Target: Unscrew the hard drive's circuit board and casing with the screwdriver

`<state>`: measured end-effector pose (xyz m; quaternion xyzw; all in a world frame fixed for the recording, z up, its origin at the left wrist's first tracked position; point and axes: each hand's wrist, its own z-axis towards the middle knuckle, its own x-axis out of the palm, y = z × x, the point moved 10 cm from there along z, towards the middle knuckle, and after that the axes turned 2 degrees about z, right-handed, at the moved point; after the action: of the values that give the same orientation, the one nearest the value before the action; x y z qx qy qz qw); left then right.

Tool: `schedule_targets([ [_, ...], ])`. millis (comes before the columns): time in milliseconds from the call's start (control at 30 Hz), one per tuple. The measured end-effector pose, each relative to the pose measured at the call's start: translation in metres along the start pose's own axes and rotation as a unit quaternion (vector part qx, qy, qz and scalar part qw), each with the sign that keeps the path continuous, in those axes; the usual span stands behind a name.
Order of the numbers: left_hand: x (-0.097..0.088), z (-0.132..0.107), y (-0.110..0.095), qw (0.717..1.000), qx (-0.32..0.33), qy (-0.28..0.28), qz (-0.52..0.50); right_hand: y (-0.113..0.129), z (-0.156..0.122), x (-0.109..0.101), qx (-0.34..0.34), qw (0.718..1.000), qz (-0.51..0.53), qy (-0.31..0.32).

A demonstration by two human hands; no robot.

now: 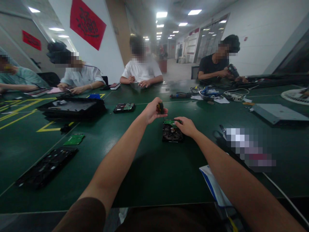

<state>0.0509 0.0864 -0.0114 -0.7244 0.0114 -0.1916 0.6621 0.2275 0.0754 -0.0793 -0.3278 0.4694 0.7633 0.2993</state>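
Observation:
A hard drive (pixel 173 132) with a green circuit board (pixel 169 122) along its far edge lies on the dark green table in front of me. My left hand (pixel 154 111) is closed around a screwdriver (pixel 160 107) with a dark and yellow handle. It is held upright, its thin shaft pointing down at the far left corner of the drive. My right hand (pixel 186 126) grips the drive's right side near the far corner, thumb and fingers against its edge. Another hard drive (pixel 124 107) lies beyond my left forearm.
At left are a black tray-like housing (pixel 72 106), a loose green circuit board (pixel 74 139) and a black slab-like part (pixel 47 166). Right of me lie a grey metal box (pixel 281 113), a bundle of cables (pixel 210 93) and a blue-white packet (pixel 214 185). Several people sit around the table.

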Motion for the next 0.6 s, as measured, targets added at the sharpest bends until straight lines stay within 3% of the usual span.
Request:
schedule_targets([
  [267, 0.001, -0.004, -0.013, 0.993, 0.040, -0.036, 0.104, 0.000, 0.001, 0.000, 0.002, 1.000, -0.005, 0.001],
  [600, 0.000, -0.002, -0.023, 0.987, 0.112, -0.064, 0.099, 0.000, 0.000, 0.000, 0.005, 1.000, -0.009, 0.003],
])
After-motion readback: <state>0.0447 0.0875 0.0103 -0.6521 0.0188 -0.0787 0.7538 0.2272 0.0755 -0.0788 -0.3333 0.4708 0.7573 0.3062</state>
